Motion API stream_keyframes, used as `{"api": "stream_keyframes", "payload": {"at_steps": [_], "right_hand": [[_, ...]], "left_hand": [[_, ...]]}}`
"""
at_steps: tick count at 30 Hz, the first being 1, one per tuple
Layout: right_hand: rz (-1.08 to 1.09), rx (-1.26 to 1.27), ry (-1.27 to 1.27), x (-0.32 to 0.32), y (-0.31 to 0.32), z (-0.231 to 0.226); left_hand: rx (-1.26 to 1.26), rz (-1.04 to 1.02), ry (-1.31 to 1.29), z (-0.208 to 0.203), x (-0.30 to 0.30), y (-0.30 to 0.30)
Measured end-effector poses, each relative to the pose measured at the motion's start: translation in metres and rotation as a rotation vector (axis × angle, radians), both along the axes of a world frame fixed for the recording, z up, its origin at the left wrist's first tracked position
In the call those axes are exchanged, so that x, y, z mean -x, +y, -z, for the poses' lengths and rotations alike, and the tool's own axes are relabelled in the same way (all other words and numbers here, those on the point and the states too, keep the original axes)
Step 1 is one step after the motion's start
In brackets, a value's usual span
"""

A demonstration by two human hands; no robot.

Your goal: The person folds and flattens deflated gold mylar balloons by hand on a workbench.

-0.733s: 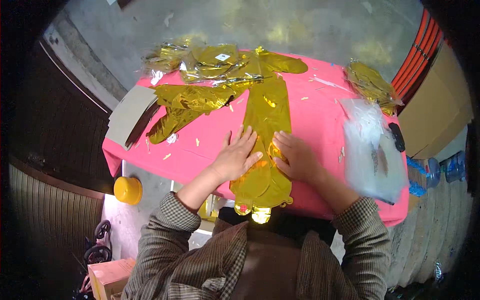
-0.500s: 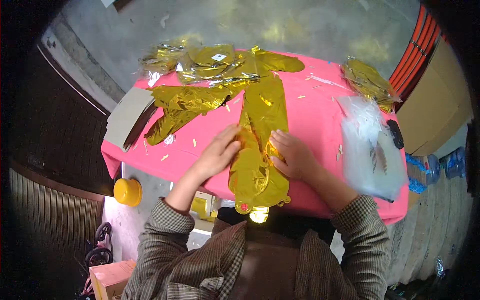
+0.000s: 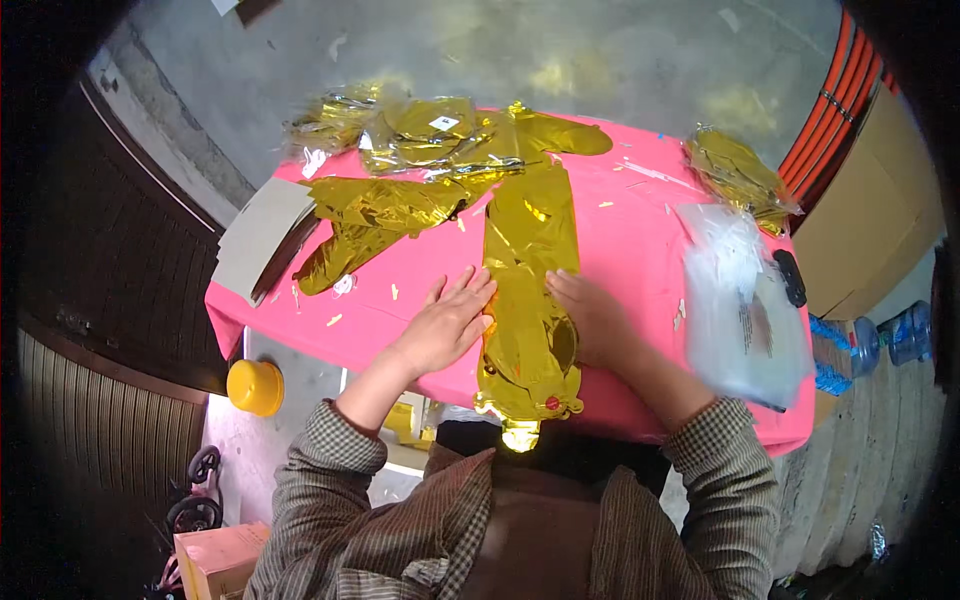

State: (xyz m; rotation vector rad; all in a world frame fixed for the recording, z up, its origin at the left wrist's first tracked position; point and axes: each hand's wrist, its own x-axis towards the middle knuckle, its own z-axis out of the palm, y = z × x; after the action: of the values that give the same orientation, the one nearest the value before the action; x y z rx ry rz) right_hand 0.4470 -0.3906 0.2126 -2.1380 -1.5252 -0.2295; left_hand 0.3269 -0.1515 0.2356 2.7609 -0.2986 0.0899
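Observation:
A flat gold foil balloon (image 3: 530, 230) lies lengthwise down the middle of the pink-covered table, its tabbed lower end hanging at the near edge. Against its left edge rests my left hand (image 3: 447, 325), open, with fingers spread and fingertips touching the foil. My right hand (image 3: 592, 318) lies along the opposite edge, fingers stretched over the foil and slightly blurred; its thumb is hard to make out. Another crumpled gold foil balloon (image 3: 375, 205) is spread out to the left. Beyond it lie clear bags (image 3: 430, 130) packed with folded gold foil.
A stack of grey cards (image 3: 262, 235) sits at the table's left edge. On the right are clear plastic bags (image 3: 745, 320), a black object (image 3: 790, 278) and a bagged gold foil bundle (image 3: 740, 175). Paper scraps dot the pink cloth (image 3: 635, 255). A yellow tub (image 3: 255, 387) stands beyond the left edge.
The near end of the foil balloon has straightened and lies flatter, shifted slightly right. My left hand has spread its fingers, and my right hand has slid a little to the right.

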Motion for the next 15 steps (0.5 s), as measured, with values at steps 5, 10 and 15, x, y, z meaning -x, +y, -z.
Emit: {"api": "stream_keyframes", "payload": {"at_steps": [5, 10, 15], "right_hand": [[-0.008, 0.007, -0.079, -0.003, 0.001, 0.005], [0.035, -0.01, -0.046, 0.0, 0.0, 0.004], [0.009, 0.0, -0.068, -0.002, 0.001, 0.005]], "left_hand": [[0.047, 0.127, 0.034, -0.004, -0.013, 0.004], [0.101, 0.15, 0.116, -0.005, -0.031, 0.008], [-0.001, 0.193, 0.044, 0.007, -0.047, 0.007]]}}
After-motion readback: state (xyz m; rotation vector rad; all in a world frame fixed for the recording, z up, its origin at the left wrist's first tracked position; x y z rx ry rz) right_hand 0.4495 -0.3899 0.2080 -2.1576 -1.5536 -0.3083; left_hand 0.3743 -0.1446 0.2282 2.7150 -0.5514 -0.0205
